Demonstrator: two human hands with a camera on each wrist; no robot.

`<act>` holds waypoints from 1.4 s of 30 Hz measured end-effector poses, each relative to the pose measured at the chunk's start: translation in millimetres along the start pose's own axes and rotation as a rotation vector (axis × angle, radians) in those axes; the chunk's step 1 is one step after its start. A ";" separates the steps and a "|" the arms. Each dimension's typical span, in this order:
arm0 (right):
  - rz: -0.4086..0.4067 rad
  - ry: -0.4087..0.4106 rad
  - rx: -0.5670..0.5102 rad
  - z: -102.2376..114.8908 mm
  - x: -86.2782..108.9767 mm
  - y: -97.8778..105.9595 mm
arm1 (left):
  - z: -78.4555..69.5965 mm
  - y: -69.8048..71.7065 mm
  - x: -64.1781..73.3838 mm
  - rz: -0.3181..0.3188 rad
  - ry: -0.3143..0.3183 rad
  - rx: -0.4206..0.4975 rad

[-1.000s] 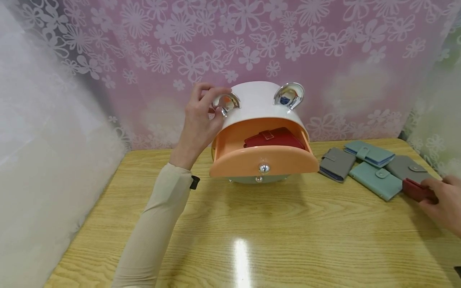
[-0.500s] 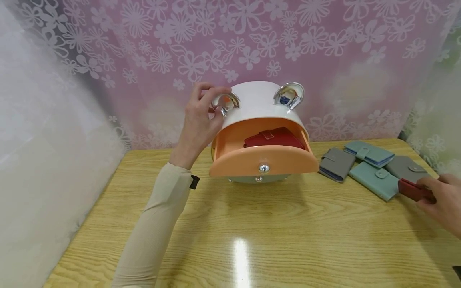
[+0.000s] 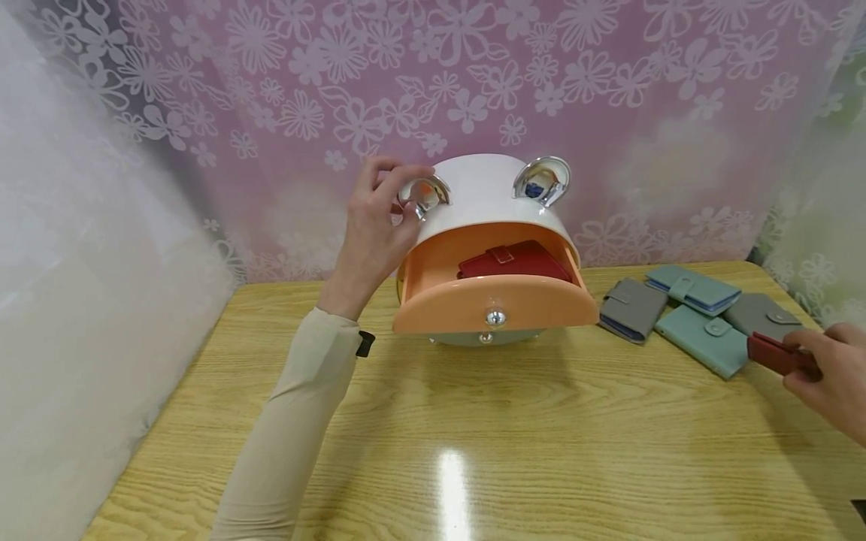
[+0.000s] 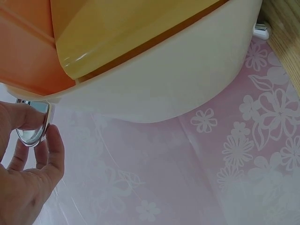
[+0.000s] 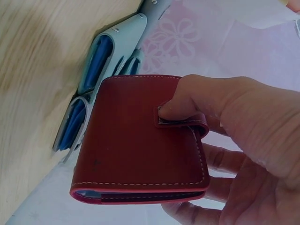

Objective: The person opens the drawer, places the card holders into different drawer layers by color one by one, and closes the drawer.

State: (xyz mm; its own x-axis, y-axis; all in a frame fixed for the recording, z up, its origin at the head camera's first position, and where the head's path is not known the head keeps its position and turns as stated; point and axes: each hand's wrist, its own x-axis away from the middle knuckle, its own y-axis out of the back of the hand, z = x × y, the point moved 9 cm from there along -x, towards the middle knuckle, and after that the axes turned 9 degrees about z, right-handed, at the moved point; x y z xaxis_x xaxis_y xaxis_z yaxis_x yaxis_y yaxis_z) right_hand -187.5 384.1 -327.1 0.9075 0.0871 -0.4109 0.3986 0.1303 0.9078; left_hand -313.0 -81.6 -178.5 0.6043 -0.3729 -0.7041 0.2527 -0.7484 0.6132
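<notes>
With thumb and fingers, my left hand (image 3: 380,218) grips the shiny silver ear (image 3: 426,194) on a white rounded drawer box (image 3: 476,184). The left wrist view shows that hand (image 4: 33,164) pinching the ear (image 4: 33,133) beside the box's side. The box's orange top drawer (image 3: 446,309) stands pulled out, and one red wallet (image 3: 521,259) lies inside it. At the right edge my right hand (image 3: 835,376) holds another red wallet (image 3: 778,355). In the right wrist view the thumb presses the strap of this closed wallet (image 5: 136,140), and the fingers lie behind it.
Right of the box lie two green wallets (image 3: 704,342) and two grey ones (image 3: 632,309), partly overlapping. Below the orange drawer shows a green drawer front with a silver knob (image 3: 485,338). A flowered pink curtain (image 3: 419,83) hangs behind the wooden table (image 3: 541,451).
My right hand has raised its red wallet slightly and shifted it a little left, near the green wallet. The left hand keeps its grip on the ear.
</notes>
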 end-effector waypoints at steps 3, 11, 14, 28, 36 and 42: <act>-0.013 0.002 -0.007 3.1 -0.2 4.0 | 0.1 0.1 0.2 0.000 -0.001 0.000; -0.035 0.020 -0.033 10.2 -2.6 11.0 | -0.5 0.5 0.4 0.000 -0.002 0.007; -0.056 0.057 -0.032 13.9 -4.7 14.7 | -0.6 0.8 0.2 -0.001 -0.004 0.007; -0.129 0.138 -0.063 35.9 -19.1 30.7 | -0.3 0.9 -0.4 -0.006 0.000 0.007; -0.090 0.093 -0.047 44.5 -22.5 33.3 | -1.9 1.0 -1.3 -0.012 -0.014 0.013; -0.157 0.120 -0.056 53.0 -22.8 40.6 | -1.9 0.4 -0.5 -0.004 -0.006 0.008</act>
State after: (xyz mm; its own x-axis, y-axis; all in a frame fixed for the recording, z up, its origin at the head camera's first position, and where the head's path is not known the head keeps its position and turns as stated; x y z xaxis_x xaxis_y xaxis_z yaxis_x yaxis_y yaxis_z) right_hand -185.0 335.0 -276.4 0.8110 0.1782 -0.5573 0.5232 0.2056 0.8270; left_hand -311.8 -80.7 -177.2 0.5990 -0.3733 -0.7084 0.2492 -0.7539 0.6079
